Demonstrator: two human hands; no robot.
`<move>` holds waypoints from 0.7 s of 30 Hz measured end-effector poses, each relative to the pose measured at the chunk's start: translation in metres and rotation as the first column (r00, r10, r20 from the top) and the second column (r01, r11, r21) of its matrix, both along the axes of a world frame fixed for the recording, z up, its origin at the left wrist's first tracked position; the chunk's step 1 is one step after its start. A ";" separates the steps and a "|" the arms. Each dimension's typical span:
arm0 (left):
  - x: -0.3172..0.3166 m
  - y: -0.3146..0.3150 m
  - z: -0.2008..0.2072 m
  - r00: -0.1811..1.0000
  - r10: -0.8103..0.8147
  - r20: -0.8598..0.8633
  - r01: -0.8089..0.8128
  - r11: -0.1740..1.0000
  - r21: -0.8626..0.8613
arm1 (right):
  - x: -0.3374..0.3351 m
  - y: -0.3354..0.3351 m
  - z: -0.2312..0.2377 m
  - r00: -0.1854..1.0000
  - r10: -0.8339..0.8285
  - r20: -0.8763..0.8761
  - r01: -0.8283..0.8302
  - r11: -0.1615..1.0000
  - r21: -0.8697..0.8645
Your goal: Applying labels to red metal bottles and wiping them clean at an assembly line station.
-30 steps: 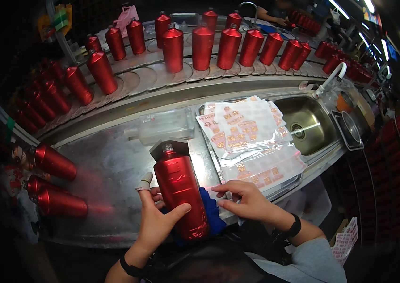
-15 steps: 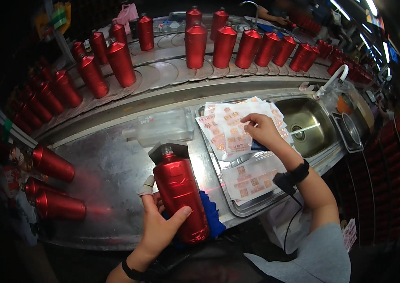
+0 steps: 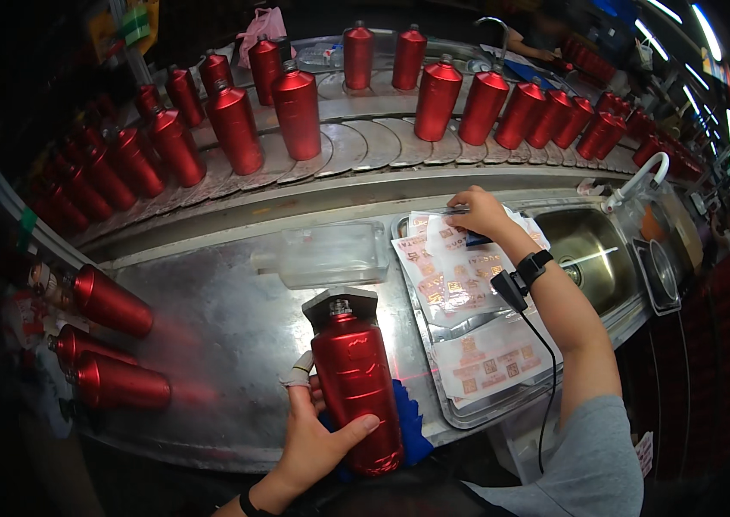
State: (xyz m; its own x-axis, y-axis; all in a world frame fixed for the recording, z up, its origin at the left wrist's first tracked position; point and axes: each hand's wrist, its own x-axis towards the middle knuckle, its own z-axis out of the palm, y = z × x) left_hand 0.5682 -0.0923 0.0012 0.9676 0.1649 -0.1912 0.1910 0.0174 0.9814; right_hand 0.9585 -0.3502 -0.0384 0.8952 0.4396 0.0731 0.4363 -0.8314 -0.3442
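My left hand (image 3: pixel 317 439) grips a shiny red bottle (image 3: pixel 356 379) from its left side, thumb across the front. A white wrap covers one fingertip. The bottle leans, its neck against a dark angular block (image 3: pixel 317 312) and its lower end by a blue cloth (image 3: pixel 412 422). My right hand (image 3: pixel 478 213) is over the far part of a pile of printed decal sheets (image 3: pixel 451 271). Its fingers are pinched together by a thin dark edge; what they hold is too small to make out. Another decal sheet (image 3: pixel 490 366) lies nearer me in the metal tray (image 3: pixel 459 416).
A clear glass bottle (image 3: pixel 330 254) lies beyond the red one. Several red bottles (image 3: pixel 115 302) lie at the left. Behind, a slatted conveyor (image 3: pixel 365 142) carries upright red bottles (image 3: pixel 296 112). Right of the tray is a sink (image 3: pixel 593 250) with a white tap (image 3: pixel 640 177).
My right hand has moved farther away toward the far edge of the sheets, and its fingers have closed there. Bottles on the conveyor have shifted; my left hand still holds the red bottle.
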 end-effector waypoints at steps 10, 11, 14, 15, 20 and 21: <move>0.003 0.014 -0.007 0.999 -0.035 0.010 0.035 0.999 0.003 | 0.015 0.015 -0.013 0.997 0.069 0.041 -0.076 0.981 0.178; 0.004 0.016 -0.009 0.999 -0.038 0.010 0.037 0.999 0.003 | 0.014 0.017 -0.014 0.997 0.067 0.041 -0.073 0.981 0.178; 0.006 0.016 -0.011 0.999 -0.045 0.025 0.046 0.998 -0.032 | 0.003 0.019 -0.013 0.983 0.060 0.173 -0.096 0.974 0.207; 0.006 0.017 -0.009 0.999 -0.040 0.014 0.040 0.999 -0.022 | -0.005 0.022 -0.005 0.981 0.037 0.190 -0.083 0.967 0.242; 0.009 0.017 -0.008 0.998 -0.059 -0.002 0.059 0.998 -0.036 | -0.059 -0.003 0.043 0.969 -0.057 0.239 -0.031 0.936 0.350; 0.009 0.015 -0.007 0.999 -0.051 -0.004 0.050 0.996 -0.070 | -0.074 -0.018 0.058 0.968 -0.077 0.241 -0.011 0.939 0.343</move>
